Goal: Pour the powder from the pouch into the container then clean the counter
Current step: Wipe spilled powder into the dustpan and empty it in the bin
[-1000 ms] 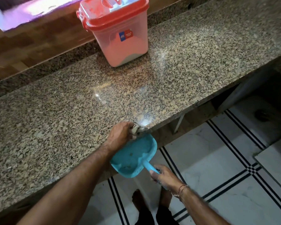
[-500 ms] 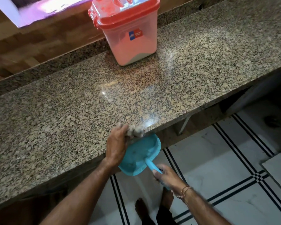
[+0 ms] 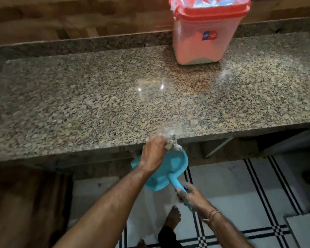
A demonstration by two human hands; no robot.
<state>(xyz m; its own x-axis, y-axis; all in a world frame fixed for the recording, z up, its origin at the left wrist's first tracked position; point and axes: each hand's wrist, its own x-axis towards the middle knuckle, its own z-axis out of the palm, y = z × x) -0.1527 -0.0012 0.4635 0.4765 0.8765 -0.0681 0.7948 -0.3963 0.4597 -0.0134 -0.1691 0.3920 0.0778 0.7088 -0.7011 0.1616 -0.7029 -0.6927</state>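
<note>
Both busy: left hand clutches grey rag at table's front edge, right hand grips turquoise plastic dustpan; tilting risks spills.

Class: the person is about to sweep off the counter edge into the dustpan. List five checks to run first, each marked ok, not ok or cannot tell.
1. Turquoise plastic dustpan sits under the speckled granite counter at its front edge: ok.
2. Right hand has a grip round the dustpan's handle: ok.
3. Left hand holds the crumpled grey cloth at the edge, over the pan: ok.
4. Translucent pink container with red lid stands apart at the back, lid on: ok.
5. Powder remaining on the counter: cannot tell; blur and speckle hide it.
</note>
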